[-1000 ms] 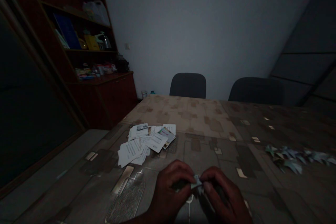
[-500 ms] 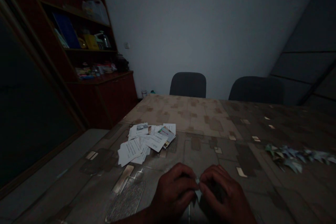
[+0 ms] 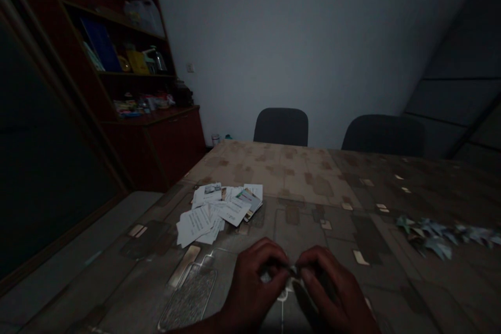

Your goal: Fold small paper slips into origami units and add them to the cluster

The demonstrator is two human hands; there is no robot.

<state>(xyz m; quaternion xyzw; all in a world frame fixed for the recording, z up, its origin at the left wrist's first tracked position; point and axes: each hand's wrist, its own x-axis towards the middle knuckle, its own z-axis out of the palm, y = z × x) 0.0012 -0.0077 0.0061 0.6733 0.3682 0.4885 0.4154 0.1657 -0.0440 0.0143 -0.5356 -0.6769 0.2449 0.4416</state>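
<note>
The room is dim. Low in the head view, my left hand [image 3: 256, 284] and my right hand [image 3: 329, 289] meet over the near edge of the table [image 3: 305, 177]. Both pinch a small folded piece of paper [image 3: 291, 274] between fingertips and thumbs; only a pale sliver of it shows. A loose pile of white printed paper slips [image 3: 217, 211] lies on the table to the left of my hands. Several folded paper shapes [image 3: 438, 235], bluish-green, lie in a row at the right.
A phone in a clear case [image 3: 190, 300] lies face down by my left wrist. Two dark chairs [image 3: 281, 126] [image 3: 383, 135] stand at the table's far side. A reddish wooden shelf cabinet [image 3: 148, 115] with books and bottles fills the left wall.
My hands have stayed together over the same spot, working the small paper between the fingers; it showed more a second ago. The view shifted only slightly.
</note>
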